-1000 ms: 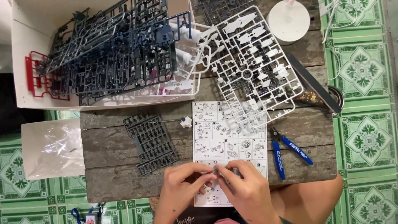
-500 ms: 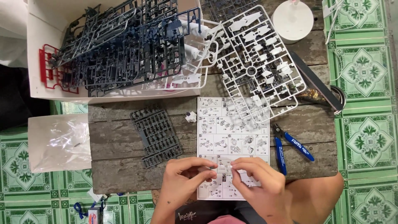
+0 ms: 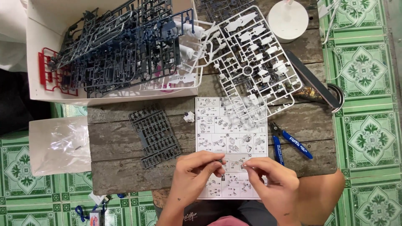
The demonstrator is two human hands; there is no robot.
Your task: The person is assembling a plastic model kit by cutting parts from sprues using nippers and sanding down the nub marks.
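Grey plastic, tiny bits of it, that's what I've got pinched over the instruction sheet (image 3: 231, 138) in the head view, the only one there is. My left hand (image 3: 197, 173) has its fingertips closed on a small dark part (image 3: 219, 161), and my right hand (image 3: 268, 178) is pinched shut on something even smaller and pale, too tiny to make out properly. The two sit just apart, left piece lying to the left of the right one, over the lower half of the sheet, so both hands are about equally close to the meeting point. I can't tell the dark part's long axis at this size.

Left of the sheet there's a dark grey runner (image 3: 155, 134) flat on the wooden table (image 3: 113, 142), a small white piece (image 3: 189, 116) just off the sheet's top left corner. Blue-handled nippers (image 3: 289, 143) lie just right of it. A white runner (image 3: 251, 58) overlaps the sheet's top edge, and the box of runners (image 3: 113, 50) sits up and to the left. Nothing stands between my hands.
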